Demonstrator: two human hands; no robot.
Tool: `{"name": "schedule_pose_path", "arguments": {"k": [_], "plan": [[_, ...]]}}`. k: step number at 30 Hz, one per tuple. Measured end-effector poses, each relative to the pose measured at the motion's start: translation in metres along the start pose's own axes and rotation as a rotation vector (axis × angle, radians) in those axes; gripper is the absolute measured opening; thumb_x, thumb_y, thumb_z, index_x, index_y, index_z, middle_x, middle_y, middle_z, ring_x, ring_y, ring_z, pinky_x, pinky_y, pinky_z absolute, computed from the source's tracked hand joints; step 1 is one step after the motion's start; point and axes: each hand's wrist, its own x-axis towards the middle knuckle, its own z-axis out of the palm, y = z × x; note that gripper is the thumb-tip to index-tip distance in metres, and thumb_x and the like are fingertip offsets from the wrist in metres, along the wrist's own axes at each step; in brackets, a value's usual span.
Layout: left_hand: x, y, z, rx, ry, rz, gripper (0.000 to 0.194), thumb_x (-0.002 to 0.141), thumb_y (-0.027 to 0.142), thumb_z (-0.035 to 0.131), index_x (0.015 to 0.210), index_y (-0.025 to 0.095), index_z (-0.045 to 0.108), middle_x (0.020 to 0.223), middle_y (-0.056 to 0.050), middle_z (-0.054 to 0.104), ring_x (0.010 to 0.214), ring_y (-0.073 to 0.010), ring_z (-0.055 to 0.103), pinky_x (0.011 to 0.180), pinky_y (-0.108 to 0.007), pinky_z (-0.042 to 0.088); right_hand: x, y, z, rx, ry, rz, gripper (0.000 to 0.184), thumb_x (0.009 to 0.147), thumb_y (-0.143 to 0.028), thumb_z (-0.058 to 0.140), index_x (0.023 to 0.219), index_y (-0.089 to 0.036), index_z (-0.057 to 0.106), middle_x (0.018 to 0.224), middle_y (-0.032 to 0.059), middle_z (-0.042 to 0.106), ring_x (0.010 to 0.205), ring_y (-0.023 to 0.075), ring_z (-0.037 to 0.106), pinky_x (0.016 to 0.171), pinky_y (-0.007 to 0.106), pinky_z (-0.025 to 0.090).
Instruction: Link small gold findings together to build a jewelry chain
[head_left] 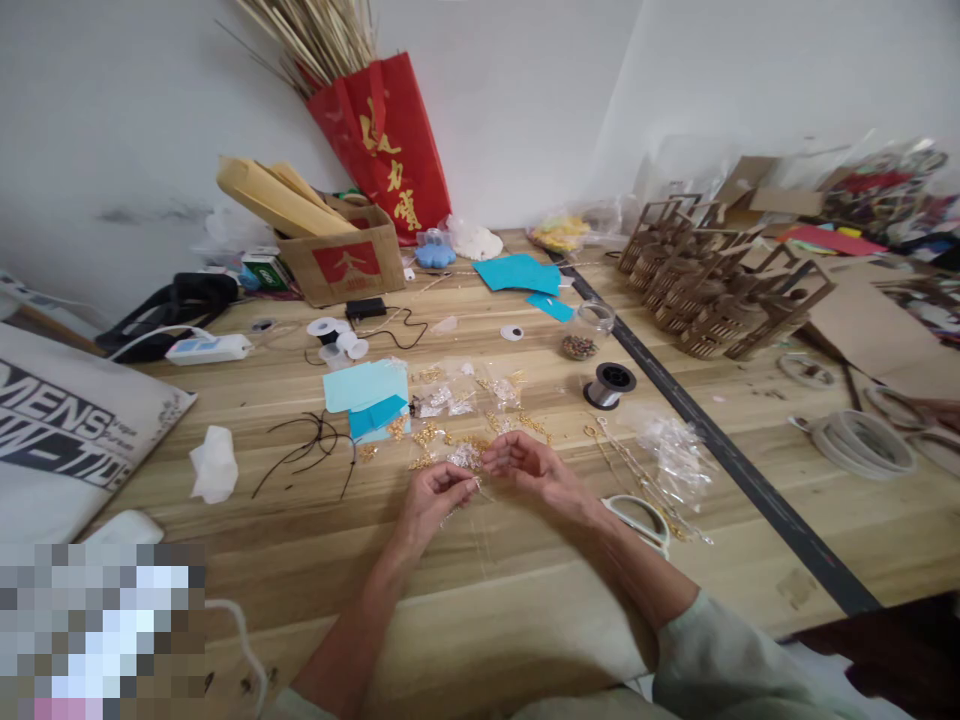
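Observation:
My left hand (435, 497) is closed in a pinch, with a tiny silvery piece (477, 484) at its fingertips, too small to name. Thin clear strands (482, 545) trail below it over the wood. Just to the right, my right hand (536, 472) hovers with fingers curved and apart, and I see nothing held in it. Beyond both hands lie gold-coloured findings (429, 436) and a heap of clear beads (465, 456). Small plastic bags (442, 396) of parts lie behind these.
Scissors (637, 522), chains (645, 480) and a wire spool (610, 385) lie to the right. A bead jar (581, 345) stands farther back. Blue cards (365, 388) and black cords (307, 448) are at left. Wooden lantern-like frames (697, 280) stand beyond a dark strip (675, 430).

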Motion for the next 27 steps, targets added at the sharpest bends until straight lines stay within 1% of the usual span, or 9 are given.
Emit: {"name": "schedule_pose_path", "arguments": {"k": [2,5,9,11,15,17,21,25,27], "plan": [[0.0,0.001,0.0,-0.022,0.006,-0.007,0.03,0.055,0.037,0.08,0.067,0.014,0.067,0.056,0.0,0.065,0.052,-0.0112,0.056,0.055,-0.023,0.046,0.001,0.002,-0.001,-0.045,0.027,-0.025,0.034,0.077,-0.044,0.069,0.095,-0.018,0.057,0.095,0.0081,0.065,0.091,0.019,0.063,0.088,0.036,0.048],[0.0,0.001,0.0,-0.044,0.013,-0.012,0.029,0.054,0.036,0.081,0.065,0.013,0.067,0.054,0.001,0.064,0.051,-0.0104,0.056,0.054,-0.022,0.045,0.001,0.006,0.0,-0.091,0.052,-0.028,0.028,0.078,-0.041,0.068,0.09,-0.017,0.059,0.084,0.0052,0.066,0.082,0.0176,0.064,0.08,0.032,0.05],[0.0,0.001,0.0,-0.047,0.011,-0.008,0.028,0.055,0.034,0.081,0.066,0.013,0.067,0.055,0.001,0.064,0.051,-0.0103,0.056,0.054,-0.022,0.046,0.002,0.014,0.001,-0.162,0.082,-0.039,0.022,0.078,-0.034,0.067,0.088,-0.016,0.061,0.082,0.0049,0.067,0.079,0.0174,0.064,0.074,0.03,0.049],[0.0,0.0,0.0,-0.044,0.007,-0.003,0.028,0.055,0.034,0.081,0.067,0.013,0.067,0.055,0.001,0.064,0.051,-0.0105,0.056,0.054,-0.023,0.046,0.001,0.017,0.001,-0.245,0.107,-0.065,0.018,0.078,-0.03,0.067,0.087,-0.015,0.062,0.081,0.0047,0.067,0.077,0.017,0.063,0.071,0.028,0.048],[0.0,-0.001,-0.001,-0.027,0.003,0.011,0.027,0.056,0.034,0.08,0.068,0.013,0.067,0.056,0.0,0.064,0.052,-0.011,0.057,0.054,-0.023,0.046,-0.002,0.018,0.002,-0.484,0.148,-0.12,0.009,0.081,-0.022,0.061,0.083,-0.016,0.065,0.076,0.0031,0.066,0.071,0.0153,0.06,0.065,0.025,0.046],[0.0,-0.001,-0.001,-0.032,0.007,0.011,0.027,0.056,0.034,0.081,0.068,0.013,0.068,0.057,0.0,0.065,0.052,-0.011,0.057,0.054,-0.023,0.047,-0.004,0.015,0.004,-0.584,0.146,-0.148,0.009,0.083,-0.02,0.058,0.083,-0.016,0.066,0.077,0.0029,0.066,0.071,0.0147,0.059,0.065,0.024,0.045],[0.001,-0.002,-0.001,-0.068,0.014,0.005,0.027,0.055,0.032,0.082,0.067,0.013,0.067,0.057,0.0,0.065,0.054,-0.0107,0.058,0.055,-0.022,0.047,-0.006,0.011,0.008,-0.71,0.127,-0.22,0.009,0.084,-0.015,0.057,0.083,-0.017,0.065,0.077,0.0025,0.066,0.071,0.0142,0.059,0.064,0.023,0.044],[0.001,-0.004,0.001,-0.103,0.043,0.008,0.026,0.055,0.031,0.082,0.066,0.013,0.066,0.056,0.0,0.065,0.054,-0.0103,0.057,0.054,-0.02,0.046,-0.006,0.014,0.01,-0.805,0.095,-0.328,0.01,0.087,-0.014,0.055,0.084,-0.018,0.064,0.079,0.0033,0.065,0.073,0.0146,0.059,0.066,0.024,0.044],[0.001,-0.004,0.002,-0.101,0.053,0.013,0.025,0.056,0.03,0.081,0.065,0.013,0.066,0.055,0.0,0.065,0.053,-0.0102,0.057,0.053,-0.02,0.046,-0.006,0.017,0.01,-0.857,0.073,-0.357,0.012,0.089,-0.014,0.052,0.086,-0.018,0.064,0.08,0.0042,0.064,0.073,0.015,0.059,0.066,0.025,0.044]]}}
